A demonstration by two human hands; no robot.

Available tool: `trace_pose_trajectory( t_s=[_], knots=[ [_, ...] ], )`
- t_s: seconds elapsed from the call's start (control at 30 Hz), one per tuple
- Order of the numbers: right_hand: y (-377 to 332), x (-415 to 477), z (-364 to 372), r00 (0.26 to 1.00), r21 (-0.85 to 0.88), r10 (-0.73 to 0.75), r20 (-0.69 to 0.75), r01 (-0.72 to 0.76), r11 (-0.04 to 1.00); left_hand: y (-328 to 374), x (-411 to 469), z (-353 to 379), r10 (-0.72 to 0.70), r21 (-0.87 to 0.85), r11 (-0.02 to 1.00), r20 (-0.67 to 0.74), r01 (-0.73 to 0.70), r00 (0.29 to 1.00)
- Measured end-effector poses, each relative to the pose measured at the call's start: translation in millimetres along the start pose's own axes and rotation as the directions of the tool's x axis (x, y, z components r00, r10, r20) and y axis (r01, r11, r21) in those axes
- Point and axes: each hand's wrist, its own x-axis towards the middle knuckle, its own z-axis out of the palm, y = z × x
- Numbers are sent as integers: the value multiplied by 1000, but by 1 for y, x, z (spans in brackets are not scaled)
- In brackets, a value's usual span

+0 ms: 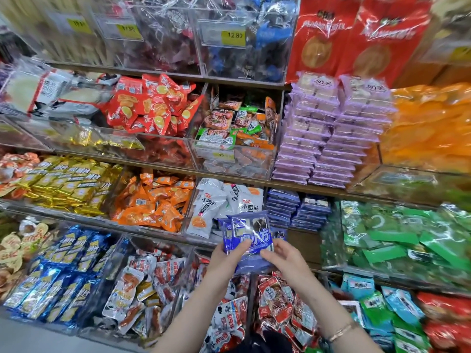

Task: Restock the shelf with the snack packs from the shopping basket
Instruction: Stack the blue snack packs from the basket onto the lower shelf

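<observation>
Here | blue snack packs [251, 238] fanned before the shelf [303, 242], print facing viewer, long axis upright | left hand [224, 256] and right hand [283, 258] pinch their lower edges | clear bins [237, 161] of bright snacks

Left hand [226, 259] and right hand [286, 261] cover the bottom of the blue snack packs [251, 236], count unclear. Price labels [77, 25], top left corner of the shelf [254, 84]: blurred, unreadable.

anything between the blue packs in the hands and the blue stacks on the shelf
Nothing visible. The left hand and right hand hold the blue packs just below and left of the blue stacks, whose front looks open.
</observation>
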Motion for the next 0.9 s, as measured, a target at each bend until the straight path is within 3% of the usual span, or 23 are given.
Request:
trace_pose_trajectory(
  t_s=[0.17,0.27,0.5,0.9],
  knots=[
    [5,1,-7,995,450,65,-81,-22,893,-1,9,-2,-29,-4,1000,-51,29,998],
    [9,8,-25,969,584,129,-209,18,812,-3,16,-10,-68,-56,996,-61,65,996],
    [11,42,-79,809,652,327,-489,89,753,-6,19,-22,-83,-129,989,-81,72,993],
    [-4,88,-81,594,769,553,-584,189,610,-6,16,-21,-47,-122,992,-100,35,994]
  ],
)
